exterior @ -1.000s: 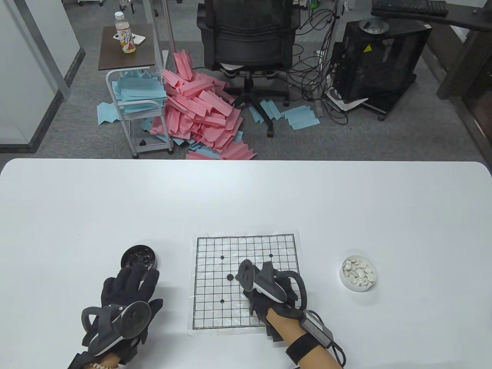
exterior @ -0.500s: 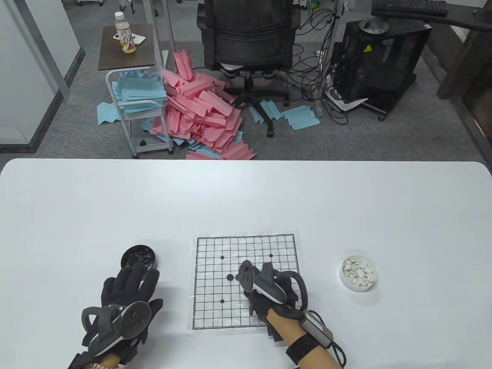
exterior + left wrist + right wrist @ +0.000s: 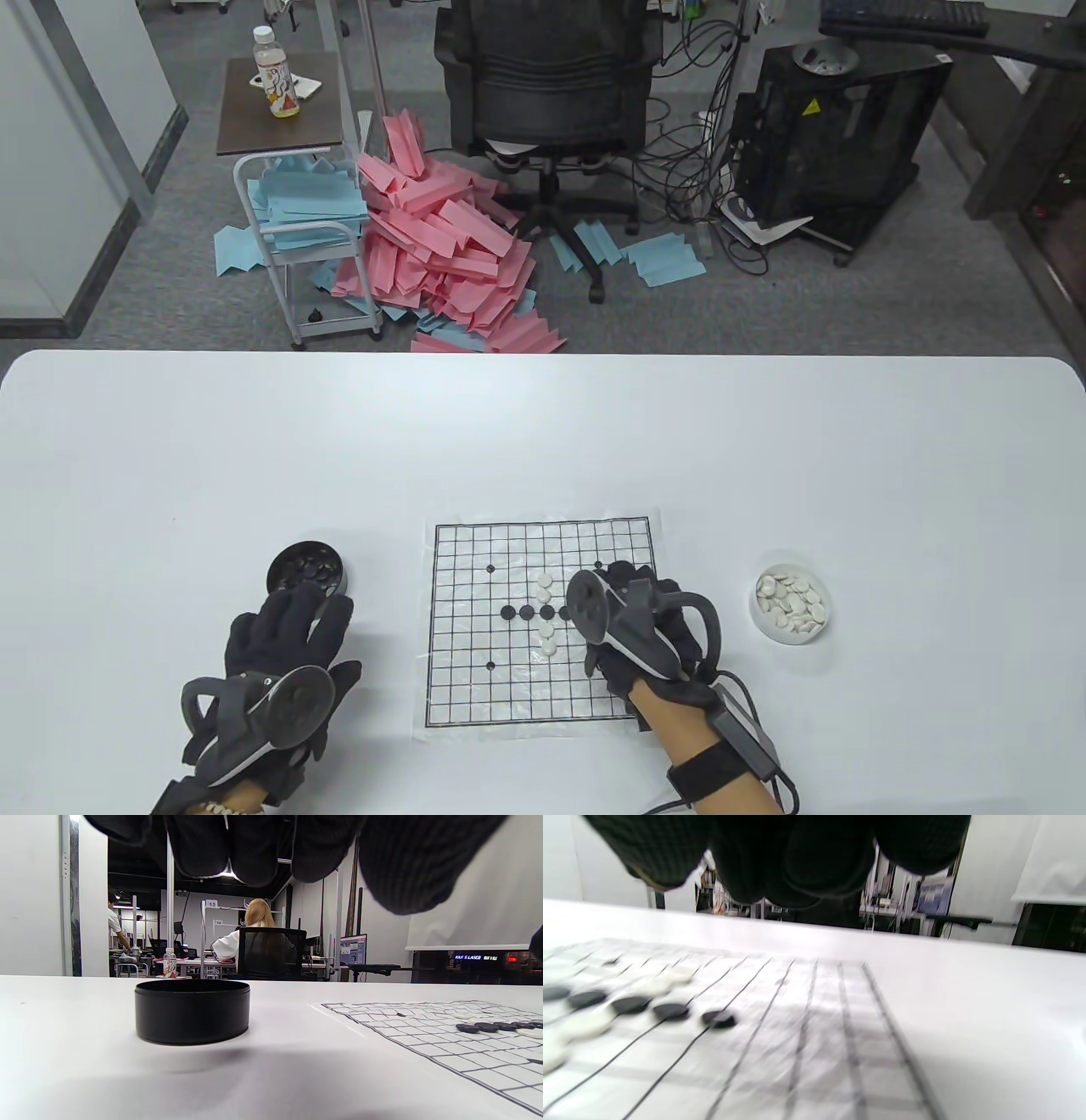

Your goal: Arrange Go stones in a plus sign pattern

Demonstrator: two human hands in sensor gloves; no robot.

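Plus sign of stones (image 3: 543, 613): black row crosswise, white column front-to-back; both hands' fingers' state unclear.

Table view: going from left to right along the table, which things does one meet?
Left hand → black bowl → board → stones → right hand → white bowl.

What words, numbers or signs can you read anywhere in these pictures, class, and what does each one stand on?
"12": white tag on top of a shelf frame, left wrist view.
"14": smaller tag lower on the shelving; blurred, so uncertain.
"S LASER": lit display strip at the right; the words around it are too blurred.
Yellow warning triangle: sticker on the black cabinet; its symbol is too small.
Bottle label: print unreadable.
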